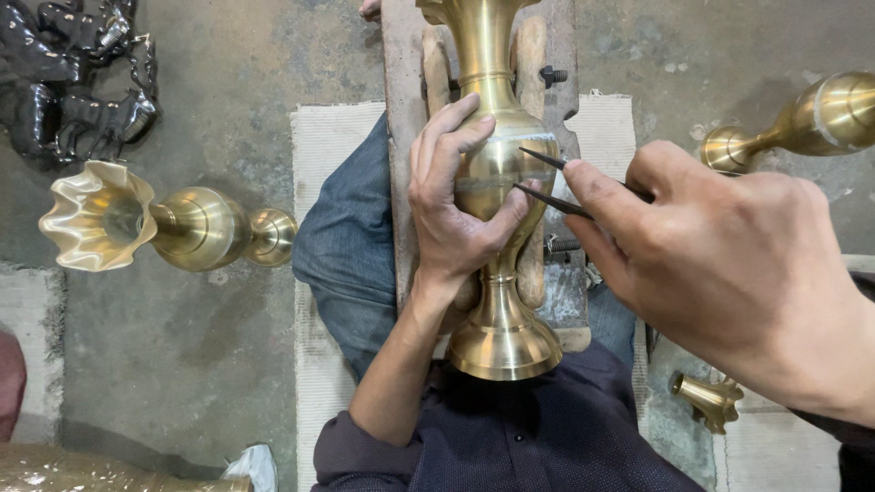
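A brass vase (499, 273) lies lengthwise on a wooden cradle (401, 109) across my lap. My left hand (453, 196) wraps the vase's round belly from the left, fingers spread over it and thumb pressed on its near side. My right hand (720, 264) comes in from the right, pinching a dark two-pronged metal tool (551, 182). Both tool points rest against the belly, just right of my left fingers. The vase's flared foot points toward my body and its neck runs up out of view.
Another brass vase with a fluted mouth (164, 223) lies on the concrete floor at left. A third brass vase (802, 123) lies at upper right, and a small brass piece (709, 399) at lower right. Dark metal figures (77, 73) sit at top left. A woven mat (319, 146) lies under my legs.
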